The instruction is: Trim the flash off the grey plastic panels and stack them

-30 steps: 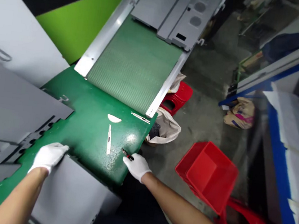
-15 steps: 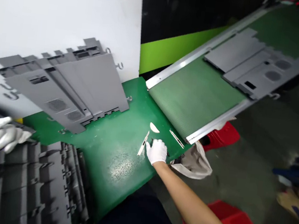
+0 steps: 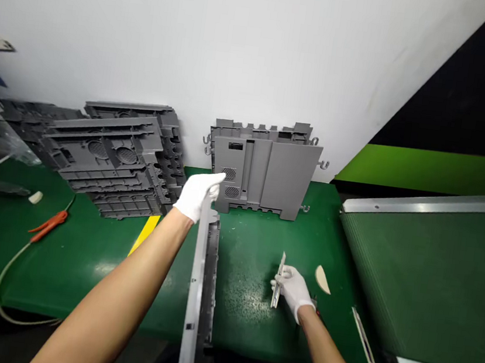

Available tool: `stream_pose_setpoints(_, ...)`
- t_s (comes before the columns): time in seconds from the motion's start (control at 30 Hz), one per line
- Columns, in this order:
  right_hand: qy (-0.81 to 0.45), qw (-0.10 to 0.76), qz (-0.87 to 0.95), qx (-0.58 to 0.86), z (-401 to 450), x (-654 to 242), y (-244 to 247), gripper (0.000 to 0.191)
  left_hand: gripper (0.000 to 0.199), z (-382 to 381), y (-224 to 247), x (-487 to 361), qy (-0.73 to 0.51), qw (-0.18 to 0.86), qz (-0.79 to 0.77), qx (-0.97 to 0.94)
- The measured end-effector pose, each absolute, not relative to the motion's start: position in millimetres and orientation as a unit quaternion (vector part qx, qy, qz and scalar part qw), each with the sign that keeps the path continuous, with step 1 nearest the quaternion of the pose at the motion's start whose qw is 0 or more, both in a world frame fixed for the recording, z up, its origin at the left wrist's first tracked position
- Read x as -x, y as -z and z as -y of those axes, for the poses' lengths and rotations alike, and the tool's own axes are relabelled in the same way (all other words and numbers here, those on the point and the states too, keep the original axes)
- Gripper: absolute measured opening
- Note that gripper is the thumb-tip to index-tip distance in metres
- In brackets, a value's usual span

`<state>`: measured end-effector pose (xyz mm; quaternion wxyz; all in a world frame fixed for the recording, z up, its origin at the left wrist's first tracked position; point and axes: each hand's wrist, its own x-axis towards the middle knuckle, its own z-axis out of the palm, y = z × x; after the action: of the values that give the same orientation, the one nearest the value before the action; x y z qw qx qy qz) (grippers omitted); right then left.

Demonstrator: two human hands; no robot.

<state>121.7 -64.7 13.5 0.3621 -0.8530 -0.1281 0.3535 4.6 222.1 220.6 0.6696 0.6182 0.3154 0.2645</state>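
Observation:
My left hand, in a white glove, grips the top edge of a grey plastic panel that stands on edge near the middle of the view. To the right, my right hand, also gloved, has its fingers closed round a thin white strip tool held upright over the green table. Just right of that hand lies a cream half-round piece. A second white strip tool rests near the conveyor.
Grey panels with hooks lean on the white wall, and more panels are stacked at the left. An orange air gun with a hose lies at the left. The conveyor belt fills the right side.
The view has swung left. My right hand has picked up the white strip tool from the table. My left hand now has a panel upright on edge before me.

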Motion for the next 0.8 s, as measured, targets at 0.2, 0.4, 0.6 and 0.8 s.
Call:
stream_pose_setpoints(0.2, -0.435, 0.544, 0.300, 0.652, 24.7, -132.0, -169.0, 0.039, 0.055, -225.9, -215.6, 7.4, -0.238, 0.655, -0.267, -0.666)
stream_pose_setpoints(0.4, -0.385, 0.333, 0.519, 0.686, -47.8, -101.3, -273.2, 0.045, 0.053, -245.9, -213.5, 26.3, -0.213, 0.669, -0.218, -0.678)
stream_pose_setpoints(0.6, -0.236, 0.134, 0.620, 0.736, -104.3, -83.7, -278.2, 0.059, 0.048, -249.7, -213.3, 31.8, -0.197, 0.694, -0.236, -0.651)
stream_pose_setpoints(0.8, -0.101, -0.007, 0.626, 0.773, -121.9, -68.2, -288.1, 0.067, 0.045, -253.2, -217.3, 42.5, -0.221, 0.676, -0.240, -0.661)
